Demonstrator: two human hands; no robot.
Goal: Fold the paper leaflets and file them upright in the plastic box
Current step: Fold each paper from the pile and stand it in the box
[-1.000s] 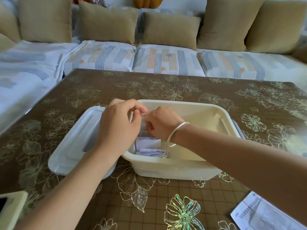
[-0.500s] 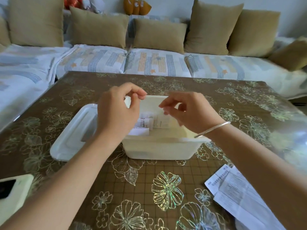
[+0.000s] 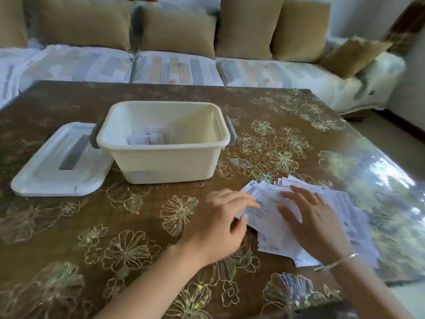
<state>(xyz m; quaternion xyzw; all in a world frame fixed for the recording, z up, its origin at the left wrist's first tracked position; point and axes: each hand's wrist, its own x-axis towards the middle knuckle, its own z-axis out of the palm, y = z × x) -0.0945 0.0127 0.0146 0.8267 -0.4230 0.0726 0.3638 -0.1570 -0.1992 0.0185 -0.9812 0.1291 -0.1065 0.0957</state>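
Note:
A cream plastic box (image 3: 161,162) stands on the brown flowered table (image 3: 69,226), with a few folded leaflets (image 3: 149,138) standing inside near its left side. A loose pile of flat printed leaflets (image 3: 340,210) lies on the table to the right of the box. My left hand (image 3: 220,222) touches the left edge of the pile's top sheet with its fingertips. My right hand (image 3: 315,224) lies flat on the pile with its fingers spread. Neither hand holds a sheet off the table.
The box's white lid (image 3: 59,164) lies flat on the table just left of the box. A sofa (image 3: 174,70) with tan cushions runs along the far side. The table's right edge (image 3: 391,162) drops to the floor.
Both hands have left the box and moved down and right to the loose pile. The view has swung right, and the folded leaflets stay in the box.

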